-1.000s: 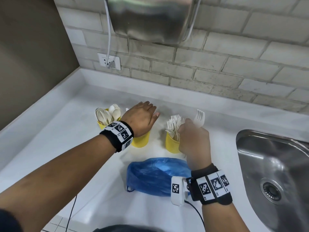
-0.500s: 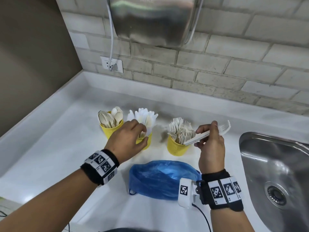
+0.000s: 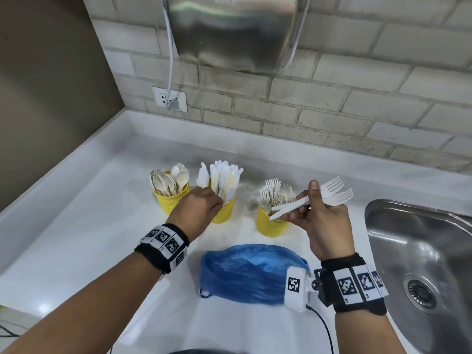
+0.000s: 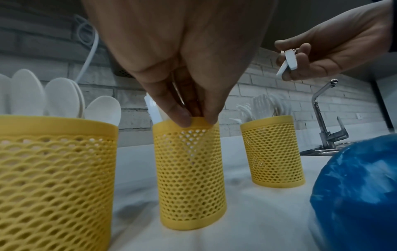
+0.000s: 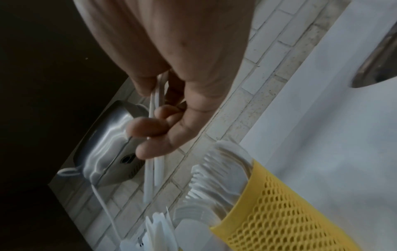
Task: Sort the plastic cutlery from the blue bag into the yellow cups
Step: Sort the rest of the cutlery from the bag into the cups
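Three yellow mesh cups stand in a row: the spoon cup [image 3: 170, 200], the knife cup [image 3: 226, 212] and the fork cup [image 3: 270, 224]. My left hand [image 3: 217, 203] pinches the near rim of the knife cup [image 4: 190, 169] between thumb and fingers [image 4: 182, 117]. My right hand [image 3: 306, 200] grips two white forks [image 3: 332, 192] by their handles, held nearly level just right of the fork cup, tines pointing right. In the right wrist view the two handles [image 5: 153, 169] stick out past my curled fingers, above the fork cup [image 5: 279, 212]. The crumpled blue bag [image 3: 250, 272] lies in front of the cups.
A steel sink [image 3: 421, 264] with a faucet [image 4: 322, 115] lies to the right. A metal hand dryer [image 3: 229, 34] hangs on the brick wall above, its cord plugged into a socket [image 3: 169, 99]. The white counter [image 3: 76, 226] meets a brown wall on the left.
My left hand drew back from over the knife cup and now pinches its rim. My right hand lifted off the fork cup and turned its forks from upright to nearly level.
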The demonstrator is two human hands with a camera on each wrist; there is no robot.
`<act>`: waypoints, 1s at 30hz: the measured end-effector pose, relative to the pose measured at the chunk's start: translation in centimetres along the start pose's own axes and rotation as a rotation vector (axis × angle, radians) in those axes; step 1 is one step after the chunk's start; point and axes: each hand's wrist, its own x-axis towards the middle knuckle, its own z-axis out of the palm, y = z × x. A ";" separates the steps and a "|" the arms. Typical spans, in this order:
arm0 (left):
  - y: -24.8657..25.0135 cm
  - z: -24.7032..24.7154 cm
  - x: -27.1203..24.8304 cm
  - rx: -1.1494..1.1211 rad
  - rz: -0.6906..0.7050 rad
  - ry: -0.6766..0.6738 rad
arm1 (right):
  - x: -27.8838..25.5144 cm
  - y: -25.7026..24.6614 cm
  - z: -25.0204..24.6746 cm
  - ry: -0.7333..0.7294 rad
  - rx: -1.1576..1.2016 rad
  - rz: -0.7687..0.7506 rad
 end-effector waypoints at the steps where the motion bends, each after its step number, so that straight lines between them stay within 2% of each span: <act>1: 0.1 0.1 0.1 -0.004 -0.001 -0.005 | 0.1 -0.2 -0.3 0.006 0.009 0.008; 5: 0.8 0.0 0.4 -0.004 0.003 -0.021 | 0.8 -1.0 -1.7 0.021 0.005 0.009; 8: 2.3 -0.7 0.3 -0.013 -0.019 0.074 | 1.1 -1.5 -2.4 0.074 -0.018 -0.007; 10: 4.6 -1.4 0.3 -0.134 -0.052 0.120 | 1.0 -1.7 -2.2 0.089 -0.040 -0.028; 11: 6.2 -1.9 0.5 -0.257 -0.080 0.096 | 0.9 -1.7 -1.9 0.084 -0.051 -0.038; 13: 9.2 -2.4 1.0 -0.499 -0.115 -0.035 | 0.5 -1.6 -0.8 0.065 -0.065 -0.050; 16: 11.9 -1.9 1.6 -0.646 -0.086 -0.197 | -0.1 -1.3 0.7 0.043 -0.043 -0.025; 18: 12.2 -1.4 1.6 -0.698 -0.072 -0.194 | -0.3 -1.1 1.1 0.040 -0.024 0.012; 21: 11.9 -0.8 1.4 -0.641 -0.064 -0.140 | -0.4 -0.6 1.0 0.006 -0.045 0.024; 23: 11.8 -0.6 1.2 -0.679 -0.093 -0.173 | -0.4 -0.4 0.7 -0.037 -0.066 0.036; 26: 11.8 -0.5 0.9 -0.854 -0.170 -0.248 | -0.3 -0.9 0.5 -0.073 -0.061 0.046; 30: 11.6 -1.2 0.8 -0.767 -0.141 -0.274 | 0.8 -1.8 -0.5 0.044 -0.094 -0.098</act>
